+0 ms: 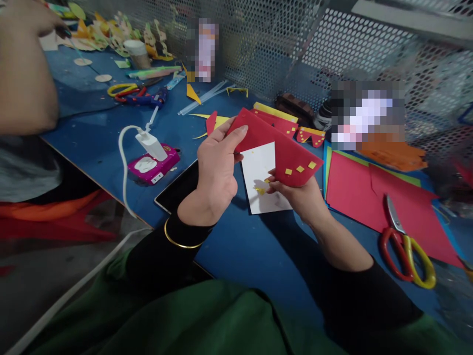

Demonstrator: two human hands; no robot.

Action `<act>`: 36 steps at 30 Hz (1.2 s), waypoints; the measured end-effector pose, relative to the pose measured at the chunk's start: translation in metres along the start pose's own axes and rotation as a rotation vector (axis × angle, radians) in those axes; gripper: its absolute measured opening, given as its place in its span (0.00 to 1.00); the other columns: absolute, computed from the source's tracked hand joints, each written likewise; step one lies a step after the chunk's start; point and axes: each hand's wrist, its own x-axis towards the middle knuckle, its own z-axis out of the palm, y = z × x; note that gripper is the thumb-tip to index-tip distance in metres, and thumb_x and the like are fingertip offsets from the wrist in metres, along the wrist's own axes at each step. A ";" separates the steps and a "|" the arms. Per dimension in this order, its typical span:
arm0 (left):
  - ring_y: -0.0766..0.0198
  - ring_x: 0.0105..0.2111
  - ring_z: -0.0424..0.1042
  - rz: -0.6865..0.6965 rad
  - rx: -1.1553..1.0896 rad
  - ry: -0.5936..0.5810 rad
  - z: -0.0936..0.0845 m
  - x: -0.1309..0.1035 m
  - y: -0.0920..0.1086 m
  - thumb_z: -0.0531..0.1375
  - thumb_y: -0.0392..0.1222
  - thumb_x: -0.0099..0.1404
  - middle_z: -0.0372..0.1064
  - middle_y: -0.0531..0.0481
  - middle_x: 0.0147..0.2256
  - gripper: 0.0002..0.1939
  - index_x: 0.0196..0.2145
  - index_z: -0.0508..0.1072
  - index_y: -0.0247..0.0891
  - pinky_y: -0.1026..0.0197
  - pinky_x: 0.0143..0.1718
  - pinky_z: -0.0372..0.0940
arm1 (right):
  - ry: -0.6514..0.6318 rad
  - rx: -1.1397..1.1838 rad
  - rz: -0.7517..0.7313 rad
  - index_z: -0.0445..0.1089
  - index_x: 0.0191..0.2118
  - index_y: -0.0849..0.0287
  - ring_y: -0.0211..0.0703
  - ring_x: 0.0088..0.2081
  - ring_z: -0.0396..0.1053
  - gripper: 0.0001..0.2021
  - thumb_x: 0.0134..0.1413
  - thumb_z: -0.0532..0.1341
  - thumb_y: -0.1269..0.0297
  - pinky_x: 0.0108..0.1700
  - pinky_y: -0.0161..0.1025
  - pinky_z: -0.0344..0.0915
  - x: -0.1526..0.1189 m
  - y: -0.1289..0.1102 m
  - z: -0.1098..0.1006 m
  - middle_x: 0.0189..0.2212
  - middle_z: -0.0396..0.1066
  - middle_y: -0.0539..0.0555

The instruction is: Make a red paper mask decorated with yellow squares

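Note:
Between my two hands is a red paper cutout (273, 135), its right end dotted with 3 small yellow squares. My left hand (219, 167) pinches its upper left end, thumb on the face. At the lower right edge, my right hand (299, 195) grips the cutout, with some fingers hidden behind it. Below lies a white sheet of paper (260, 170) with small yellow pieces on it. Behind the cutout rest another red piece with yellow squares (288, 125) and a smaller red cutout with yellow squares (311, 136).
Scissors (404, 246) lie on red paper sheets (354, 192) at right. At left are a purple power socket (166, 160) with a white plug, a blue glue gun (148, 98) and a co-worker's arm (25, 74). A perforated metal screen (258, 44) stands behind the blue table.

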 end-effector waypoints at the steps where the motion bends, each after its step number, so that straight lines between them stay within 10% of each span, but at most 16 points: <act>1: 0.61 0.40 0.77 -0.006 0.000 0.003 0.000 0.000 0.000 0.66 0.41 0.61 0.79 0.52 0.37 0.11 0.43 0.79 0.43 0.66 0.31 0.64 | -0.040 0.005 0.009 0.75 0.40 0.60 0.46 0.30 0.76 0.16 0.42 0.71 0.61 0.39 0.49 0.74 0.000 -0.002 -0.001 0.33 0.79 0.55; 12: 0.59 0.40 0.78 0.000 0.015 0.021 -0.001 0.002 -0.002 0.67 0.41 0.60 0.80 0.52 0.37 0.09 0.41 0.80 0.44 0.65 0.29 0.64 | -0.102 0.004 0.010 0.77 0.37 0.59 0.46 0.32 0.75 0.13 0.43 0.71 0.61 0.42 0.50 0.73 0.000 -0.008 -0.009 0.31 0.79 0.55; 17: 0.64 0.34 0.77 -0.009 -0.036 0.016 0.000 0.002 -0.002 0.68 0.39 0.58 0.80 0.52 0.36 0.11 0.40 0.81 0.43 0.66 0.25 0.62 | 0.035 0.073 0.026 0.78 0.37 0.56 0.51 0.42 0.78 0.14 0.40 0.72 0.60 0.45 0.51 0.75 0.002 -0.011 -0.017 0.38 0.81 0.55; 27: 0.69 0.27 0.73 -0.067 -0.085 -0.035 0.014 -0.014 -0.003 0.69 0.36 0.54 0.80 0.50 0.33 0.15 0.42 0.81 0.38 0.68 0.25 0.60 | 0.419 0.017 0.017 0.76 0.38 0.59 0.49 0.31 0.79 0.19 0.37 0.74 0.58 0.36 0.47 0.76 -0.035 0.000 -0.069 0.32 0.79 0.55; 36: 0.67 0.26 0.71 -0.115 0.019 -0.251 0.051 -0.047 -0.013 0.69 0.35 0.54 0.78 0.50 0.30 0.12 0.39 0.83 0.41 0.66 0.23 0.57 | 0.622 0.072 -0.238 0.77 0.37 0.55 0.47 0.35 0.78 0.13 0.42 0.73 0.59 0.43 0.49 0.75 -0.064 -0.049 -0.082 0.30 0.77 0.52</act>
